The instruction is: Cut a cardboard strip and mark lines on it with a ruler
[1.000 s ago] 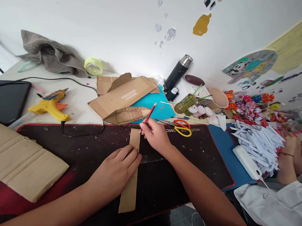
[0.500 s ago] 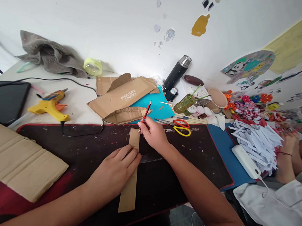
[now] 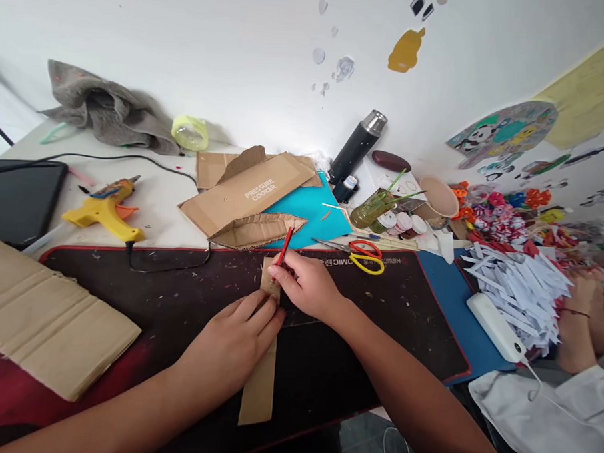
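Near the middle of the frame, the left hand [image 3: 232, 337] is pressing palm down on a narrow cardboard strip [image 3: 257, 391], its fingers lying close together and bent over the strip. The strip is lying lengthwise on the dark mat [image 3: 326, 368], running from the center toward the lower edge. The right hand [image 3: 312, 284] is pinching a red pencil [image 3: 286, 244] between thumb and fingers, slanting it over the strip's upper end. Its lower tip seems to be meeting the cardboard, though the fingers are partly hiding the contact.

Just above, a curved cardboard form [image 3: 254, 231] is resting near the mat's upper edge, and scissors [image 3: 365, 256] are lying open-bladed right of center. A yellow glue gun [image 3: 105, 218] is sitting in the left part of the frame.

If the left hand's pressure is easing or falling unevenly, the strip could swivel on the mat and send a pencil line astray. Because the fingertips are lying near the pencil, they could block its path; pushing too hard could dent the cardboard or snap the lead.
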Demonstrator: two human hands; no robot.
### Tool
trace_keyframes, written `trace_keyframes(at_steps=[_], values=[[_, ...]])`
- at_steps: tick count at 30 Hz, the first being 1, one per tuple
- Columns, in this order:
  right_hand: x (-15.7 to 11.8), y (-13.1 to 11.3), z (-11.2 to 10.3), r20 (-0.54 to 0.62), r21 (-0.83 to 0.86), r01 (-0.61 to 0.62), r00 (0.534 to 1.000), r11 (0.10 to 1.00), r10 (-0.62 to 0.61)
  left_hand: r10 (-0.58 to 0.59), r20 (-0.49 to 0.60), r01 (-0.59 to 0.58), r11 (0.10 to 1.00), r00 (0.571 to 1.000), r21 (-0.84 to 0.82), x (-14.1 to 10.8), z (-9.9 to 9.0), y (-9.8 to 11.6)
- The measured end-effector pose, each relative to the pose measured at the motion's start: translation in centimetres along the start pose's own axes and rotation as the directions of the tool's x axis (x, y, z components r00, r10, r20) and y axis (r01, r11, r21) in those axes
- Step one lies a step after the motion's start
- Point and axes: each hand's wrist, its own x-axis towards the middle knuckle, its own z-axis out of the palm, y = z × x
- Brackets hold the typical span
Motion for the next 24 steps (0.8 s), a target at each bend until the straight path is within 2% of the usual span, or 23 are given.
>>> trace_keyframes(at_steps=[8,12,15,20,24], values=[[0.6,0.9,0.7,0.059,-0.058,0.066,0.996,0.996,-0.062,0.002,-0.001,-0.002,1.000,1.000,0.013,-0.1,0.0,0.0],[1.7,1.3,1.0,0.005,-0.102,0.047,0.999,0.994,-0.047,-0.002,0.019,0.002,1.000,1.000,0.003,-0.1,0.1,0.0],[1.6,1.2,0.7,-0.036,-0.070,0.023,0.999,0.997,-0.025,-0.001,0.003,0.001,1.000,1.000,0.004,0.0,0.1,0.0],[0.4,0.5,0.2,0.060,-0.033,0.108,0.993,0.994,-0.106,-0.001,-0.038,0.002,1.000,0.999,0.017,0.1,-0.1,0.0],[0.9,0.8,0.7,0.078,-0.083,0.092,0.993,0.992,-0.086,-0.001,-0.043,0.002,1.000,0.999,0.017,0.1,0.0,0.1]])
